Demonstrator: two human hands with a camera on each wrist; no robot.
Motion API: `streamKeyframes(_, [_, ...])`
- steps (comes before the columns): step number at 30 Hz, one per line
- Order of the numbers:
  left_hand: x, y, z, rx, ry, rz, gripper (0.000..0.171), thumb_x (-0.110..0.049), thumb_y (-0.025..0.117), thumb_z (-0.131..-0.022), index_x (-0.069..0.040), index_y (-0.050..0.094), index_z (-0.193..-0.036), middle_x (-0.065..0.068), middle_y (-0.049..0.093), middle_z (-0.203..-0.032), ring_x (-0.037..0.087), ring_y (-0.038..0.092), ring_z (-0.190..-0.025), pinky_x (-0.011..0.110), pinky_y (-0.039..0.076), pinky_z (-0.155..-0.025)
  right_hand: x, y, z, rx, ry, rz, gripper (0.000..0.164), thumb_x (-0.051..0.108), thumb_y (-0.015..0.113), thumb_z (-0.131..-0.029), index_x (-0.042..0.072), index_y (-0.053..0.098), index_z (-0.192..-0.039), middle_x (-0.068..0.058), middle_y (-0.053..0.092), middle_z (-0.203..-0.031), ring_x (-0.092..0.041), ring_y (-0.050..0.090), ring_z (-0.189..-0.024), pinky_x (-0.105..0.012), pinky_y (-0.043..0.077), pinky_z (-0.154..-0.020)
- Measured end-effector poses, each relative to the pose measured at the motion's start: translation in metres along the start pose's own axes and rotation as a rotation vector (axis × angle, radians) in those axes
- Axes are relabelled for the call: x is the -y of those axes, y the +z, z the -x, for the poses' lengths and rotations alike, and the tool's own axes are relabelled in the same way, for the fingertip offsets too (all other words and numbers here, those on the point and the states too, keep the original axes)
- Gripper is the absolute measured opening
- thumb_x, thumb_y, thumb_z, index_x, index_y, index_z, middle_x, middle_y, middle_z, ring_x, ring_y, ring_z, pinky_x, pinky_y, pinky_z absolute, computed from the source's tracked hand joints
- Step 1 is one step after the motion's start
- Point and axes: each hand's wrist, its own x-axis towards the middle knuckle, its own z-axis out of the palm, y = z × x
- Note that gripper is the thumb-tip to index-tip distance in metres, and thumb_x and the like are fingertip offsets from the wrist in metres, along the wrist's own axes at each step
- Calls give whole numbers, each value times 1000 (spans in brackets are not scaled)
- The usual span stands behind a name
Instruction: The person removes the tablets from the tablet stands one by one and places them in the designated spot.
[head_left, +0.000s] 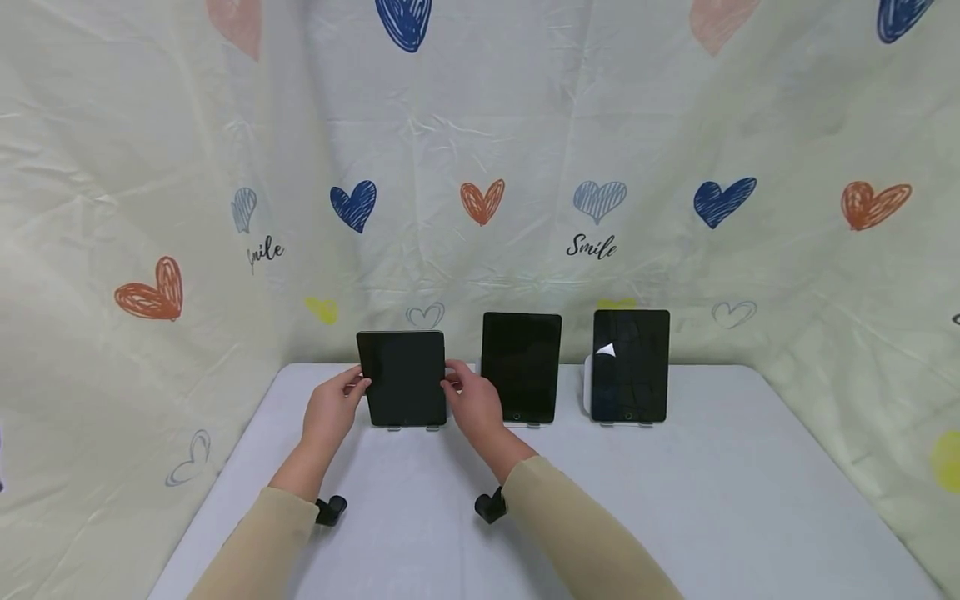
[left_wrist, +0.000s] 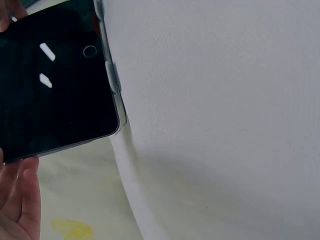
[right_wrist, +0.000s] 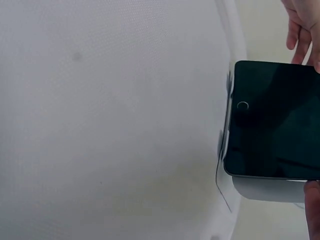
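Observation:
A black tablet (head_left: 406,379) stands upright at the left of a row, its lower edge at the small lips of a stand (left_wrist: 113,77). My left hand (head_left: 330,410) grips its left edge between thumb and fingers, and my right hand (head_left: 477,406) holds the opposite edge the same way. Seen in the left wrist view, the tablet's round home button (left_wrist: 89,51) is near the lips. A pale rounded part of the stand (right_wrist: 267,189) shows behind the tablet in the right wrist view. The tablet's back is hidden.
To the right, two more black tablets, a middle one (head_left: 521,367) and a far-right one (head_left: 630,367), stand on similar stands. All are near the back edge of a white-covered table (head_left: 720,500). A cream curtain (head_left: 525,117) printed with hearts hangs behind and at the sides.

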Motion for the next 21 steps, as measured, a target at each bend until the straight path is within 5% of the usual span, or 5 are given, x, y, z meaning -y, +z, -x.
streamKeyframes(9, [-6,1,6,-37,-12,81,41,-23,64,-98,-7,62,-135,11,72,-109,26,66,-98,42,53,-83,-2,-3,3,-8,69,-139,36,22,64,-98,20,60,-134,0,72,-107,-18,65,-99,-33,56,-80])
streamKeyframes(21, [-17,4,25,-82,-88,257,45,-28,65,-97,-24,58,-141,4,69,-112,19,62,-96,17,48,-69,0,-19,15,-4,149,-284,41,21,65,-98,25,60,-138,3,70,-102,-16,64,-93,-31,56,-74])
